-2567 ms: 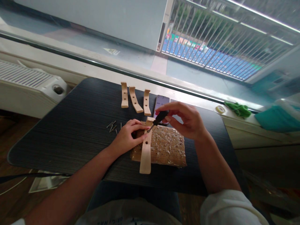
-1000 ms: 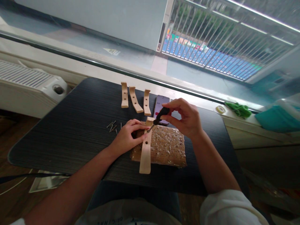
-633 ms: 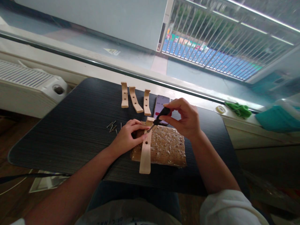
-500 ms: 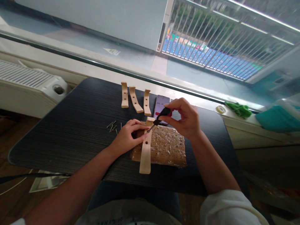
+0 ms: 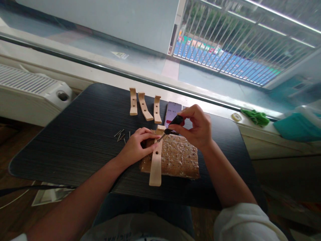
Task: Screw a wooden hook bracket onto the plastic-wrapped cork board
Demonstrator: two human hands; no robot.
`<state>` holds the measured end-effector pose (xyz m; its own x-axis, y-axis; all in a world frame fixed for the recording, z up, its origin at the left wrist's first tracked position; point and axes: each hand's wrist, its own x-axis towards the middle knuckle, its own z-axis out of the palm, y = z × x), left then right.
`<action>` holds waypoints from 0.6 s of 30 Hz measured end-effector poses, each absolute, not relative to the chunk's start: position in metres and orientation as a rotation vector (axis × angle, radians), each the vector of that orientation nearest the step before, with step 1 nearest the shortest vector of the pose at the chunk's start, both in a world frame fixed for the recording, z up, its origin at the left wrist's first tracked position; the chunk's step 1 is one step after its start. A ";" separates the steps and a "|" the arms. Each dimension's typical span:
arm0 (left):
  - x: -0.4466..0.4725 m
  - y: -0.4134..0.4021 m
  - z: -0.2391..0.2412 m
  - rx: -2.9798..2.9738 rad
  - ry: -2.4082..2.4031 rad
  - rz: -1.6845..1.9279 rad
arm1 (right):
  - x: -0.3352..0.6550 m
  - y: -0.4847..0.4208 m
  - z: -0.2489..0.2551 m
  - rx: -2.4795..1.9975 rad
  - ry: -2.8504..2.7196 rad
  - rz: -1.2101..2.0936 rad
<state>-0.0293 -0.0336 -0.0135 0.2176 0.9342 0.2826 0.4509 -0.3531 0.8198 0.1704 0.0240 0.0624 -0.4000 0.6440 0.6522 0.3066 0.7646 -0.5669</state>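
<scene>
A curved wooden hook (image 5: pixel 155 170) with two holes lies across a tape-wrapped brown cardboard block (image 5: pixel 180 157). My left hand (image 5: pixel 137 145) grips the hook's left edge between thumb and fingers, near its upper hole. In my right hand (image 5: pixel 197 127) is a screwdriver (image 5: pixel 174 124) with a black handle, held by the fingertips and tilted. Its tip meets the hook at the upper hole; a screw head there is too small to make out clearly.
On the dark table (image 5: pixel 67 144), several loose screws (image 5: pixel 119 135) lie left of the block. Three more wooden hooks (image 5: pixel 144 106) stand in a row behind, beside a phone (image 5: pixel 173 112). A tape roll (image 5: pixel 236 116) and green cloth (image 5: pixel 255 117) rest on the windowsill.
My right hand has turned slightly around the screwdriver handle. The hook, the block and my left hand stay in place.
</scene>
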 end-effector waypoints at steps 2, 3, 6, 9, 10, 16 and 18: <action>-0.029 -0.034 -0.013 1.904 1.277 1.051 | 0.169 0.023 0.063 -0.743 -1.998 0.434; -0.029 -0.033 -0.012 1.904 1.278 1.048 | 0.169 0.023 0.064 -0.749 -1.994 0.432; -0.029 -0.033 -0.012 1.907 1.274 1.046 | 0.167 0.022 0.065 -0.735 -1.985 0.420; -0.029 -0.033 -0.012 1.906 1.271 1.047 | 0.168 0.023 0.064 -0.697 -1.985 0.432; -0.029 -0.033 -0.012 1.905 1.272 1.048 | 0.168 0.023 0.063 -0.696 -1.984 0.445; -0.029 -0.033 -0.013 1.899 1.278 1.045 | 0.166 0.020 0.059 -0.751 -1.940 0.505; -0.029 -0.033 -0.013 1.897 1.280 1.043 | 0.166 0.019 0.060 -0.713 -1.953 0.476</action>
<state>-0.0295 -0.0333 -0.0129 0.2199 0.9380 0.2681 0.4513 -0.3415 0.8244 0.1657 0.0192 0.0598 -0.3618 0.6584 0.6601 0.2805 0.7521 -0.5964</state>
